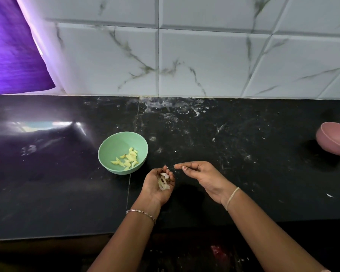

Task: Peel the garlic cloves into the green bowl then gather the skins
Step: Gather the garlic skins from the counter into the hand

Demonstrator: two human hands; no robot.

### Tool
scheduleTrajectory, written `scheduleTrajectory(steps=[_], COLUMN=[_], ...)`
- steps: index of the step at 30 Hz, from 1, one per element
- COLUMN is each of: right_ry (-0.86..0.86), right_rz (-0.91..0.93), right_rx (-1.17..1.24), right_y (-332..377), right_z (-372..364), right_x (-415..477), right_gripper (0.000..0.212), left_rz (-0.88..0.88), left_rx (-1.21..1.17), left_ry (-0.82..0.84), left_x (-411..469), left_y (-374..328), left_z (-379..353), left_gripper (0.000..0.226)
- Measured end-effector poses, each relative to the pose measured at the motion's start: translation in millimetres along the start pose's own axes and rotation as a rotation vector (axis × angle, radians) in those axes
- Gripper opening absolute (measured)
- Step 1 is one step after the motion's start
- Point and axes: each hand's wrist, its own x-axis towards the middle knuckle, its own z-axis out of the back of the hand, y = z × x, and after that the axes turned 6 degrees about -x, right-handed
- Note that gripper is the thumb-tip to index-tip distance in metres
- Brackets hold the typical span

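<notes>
Presently we list, on the black counter [243,158]: one green bowl [114,144], upright, holding a small heap of peeled yellow garlic cloves [129,159] gathered toward its right side. Just beside the bowl's right rim we note the left hand [152,186], palm up, fingers curled together over a clump of papery garlic skins [164,181] lying in the palm. The right hand [202,173] hovers close by, thumb tip against the outstretched forefinger and the other fingers curled; we cannot tell whether a scrap is pinched there. One pink bowl [332,140] stands well apart at the right edge, its contents hidden from us. Loose white flecks and a stray skin [329,195] dot the counter.
</notes>
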Motion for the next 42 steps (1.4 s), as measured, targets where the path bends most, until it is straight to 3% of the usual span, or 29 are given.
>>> scheduleTrajectory(steps=[3, 5, 9, 15, 17, 21, 25, 37, 42], right_ry=[-0.06, -0.178, -0.329, -0.207, -0.232, -0.205, -0.051, 0.341, 0.421], right_rz=[0.078, 0.125, 0.237, 0.434, 0.493, 0.504, 0.429, 0.591, 0.338], right_rx=[-0.142, -0.423, -0.873, -1.065, -1.01, -0.649, -0.362, -0.407, -0.12], right_y=[8, 10, 24, 21, 21, 13, 5, -22, -22], right_z=[-19, -31, -54, -73, -77, -83, -87, -137, -182], right_x=[-1, 3, -1, -10, -12, -12, -15, -34, -51], right_gripper=[0.01, 0.002, 0.012, 0.017, 0.008, 0.026, 0.029, 0.032, 0.025], left_rz=[0.028, 0.035, 0.067, 0.031, -0.003, -0.113, -0.221, -0.406, -0.53], left_rx=[-0.04, -0.067, -0.117, -0.127, -0.151, -0.261, -0.334, -0.528, -0.587], left_ry=[0.025, 0.059, 0.088, 0.136, 0.124, 0.141, 0.09, 0.133, 0.04], left_x=[0, 1, -2, -29, -34, -50, -63, -109, -116], left_y=[-4, -8, -15, -20, -21, -14, -6, 12, -1], left_z=[3, 6, 11, 20, 23, 32, 47, 112, 161], left_gripper=[0.029, 0.03, 0.026, 0.03, 0.027, 0.012, 0.025, 0.032, 0.016])
